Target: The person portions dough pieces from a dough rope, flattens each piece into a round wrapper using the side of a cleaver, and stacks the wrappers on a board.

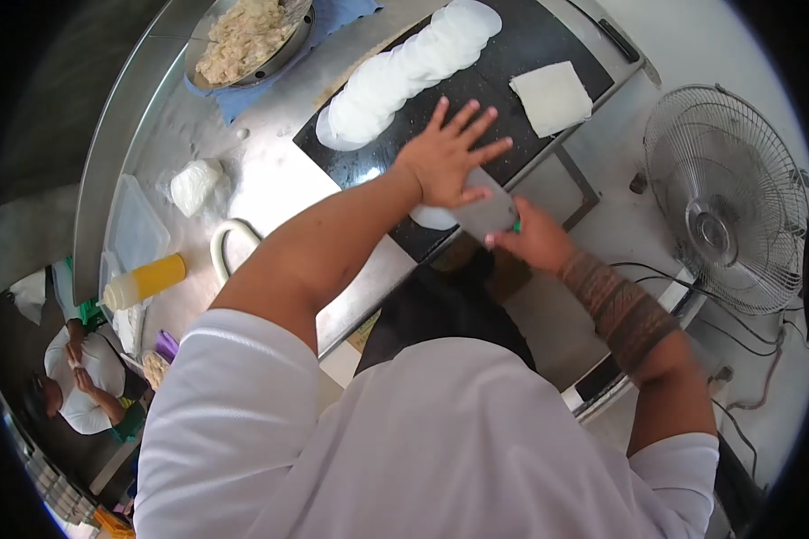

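Note:
My right hand is wrapped round the green handle of a cleaver with a wide, flat metal blade. My left hand, fingers spread, lies over the far end of that blade; whether its palm presses on the metal is hidden. A white dough round shows partly from under the blade, on the black board. Beyond my left hand, a long row of thin, overlapping white dough wrappers stretches across the board. A folded white cloth lies at the board's right edge.
A bowl of pale filling rests on a blue cloth. On the steel table are a bagged white lump, a dough rope and a yellow squeeze bottle. A fan stands right; another person is at lower left.

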Motion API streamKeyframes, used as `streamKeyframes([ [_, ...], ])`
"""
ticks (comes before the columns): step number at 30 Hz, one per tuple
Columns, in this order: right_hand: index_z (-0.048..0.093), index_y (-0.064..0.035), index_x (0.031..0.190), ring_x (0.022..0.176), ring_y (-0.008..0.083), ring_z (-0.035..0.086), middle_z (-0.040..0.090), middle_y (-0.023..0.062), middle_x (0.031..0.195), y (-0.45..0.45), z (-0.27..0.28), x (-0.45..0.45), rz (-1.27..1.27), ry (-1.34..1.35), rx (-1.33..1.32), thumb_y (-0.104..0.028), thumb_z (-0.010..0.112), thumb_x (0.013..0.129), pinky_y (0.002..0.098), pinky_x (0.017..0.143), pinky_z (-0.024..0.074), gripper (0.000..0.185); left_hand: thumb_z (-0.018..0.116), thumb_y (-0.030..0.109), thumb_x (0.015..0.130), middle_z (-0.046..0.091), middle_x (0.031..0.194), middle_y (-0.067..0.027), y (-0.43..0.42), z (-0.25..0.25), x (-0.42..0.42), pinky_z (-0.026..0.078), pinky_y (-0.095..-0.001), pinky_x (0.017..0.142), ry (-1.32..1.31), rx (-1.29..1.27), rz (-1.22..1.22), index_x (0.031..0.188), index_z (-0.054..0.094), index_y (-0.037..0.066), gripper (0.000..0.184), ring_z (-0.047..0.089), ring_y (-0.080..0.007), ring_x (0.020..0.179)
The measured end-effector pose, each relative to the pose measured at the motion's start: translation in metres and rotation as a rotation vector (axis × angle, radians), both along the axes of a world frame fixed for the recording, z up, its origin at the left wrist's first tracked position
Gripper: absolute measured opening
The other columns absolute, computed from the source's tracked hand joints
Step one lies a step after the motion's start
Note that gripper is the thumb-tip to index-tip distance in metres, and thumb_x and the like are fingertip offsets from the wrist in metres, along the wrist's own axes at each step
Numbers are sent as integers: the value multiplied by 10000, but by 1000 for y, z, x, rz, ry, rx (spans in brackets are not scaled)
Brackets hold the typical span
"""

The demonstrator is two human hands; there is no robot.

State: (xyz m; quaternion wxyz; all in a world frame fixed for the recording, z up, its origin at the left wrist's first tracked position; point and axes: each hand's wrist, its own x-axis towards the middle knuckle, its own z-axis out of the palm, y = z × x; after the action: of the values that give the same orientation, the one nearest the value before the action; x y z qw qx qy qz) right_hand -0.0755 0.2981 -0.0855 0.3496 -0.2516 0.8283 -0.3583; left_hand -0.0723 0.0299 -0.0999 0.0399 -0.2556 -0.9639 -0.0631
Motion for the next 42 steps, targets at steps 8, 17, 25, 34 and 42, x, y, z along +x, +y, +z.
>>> streamKeyframes([
  [8,631,28,1299,1109,378,721,741,233,1170,-26,2,14,-74,-129,-98,-288,905,843,452,972,555,618,581,736,936,226,1768,-216,-29,-3,-13,113,-682,1294,13,-2,-145,1686,356,305,894,189,-461,1633],
  [17,613,39,1297,1122,401,713,732,242,1178,-2,1,-19,1,71,19,-339,896,852,465,975,550,650,566,749,921,253,1761,-205,-3,-9,-30,130,-738,1261,65,91,-63,1686,364,314,902,232,-467,1616],
  [25,621,20,1326,1140,356,719,743,214,1179,-21,7,19,-65,-70,27,-344,913,838,455,987,554,675,639,724,890,239,1768,-197,-28,0,-19,134,-727,1270,18,157,-218,1689,352,273,962,217,-444,1629],
  [34,603,33,1299,1141,388,712,734,242,1185,-4,-1,-26,-61,29,-75,-358,902,851,469,988,544,666,606,733,900,232,1778,-172,-4,-7,-52,141,-760,1246,55,51,-105,1696,330,342,929,230,-450,1622],
  [42,606,28,1331,1142,378,715,727,255,1189,-23,21,14,-143,-91,-41,-386,925,819,453,977,561,732,633,716,889,215,1771,-221,-27,5,-36,125,-738,1266,39,139,-279,1700,325,306,960,218,-449,1626],
])
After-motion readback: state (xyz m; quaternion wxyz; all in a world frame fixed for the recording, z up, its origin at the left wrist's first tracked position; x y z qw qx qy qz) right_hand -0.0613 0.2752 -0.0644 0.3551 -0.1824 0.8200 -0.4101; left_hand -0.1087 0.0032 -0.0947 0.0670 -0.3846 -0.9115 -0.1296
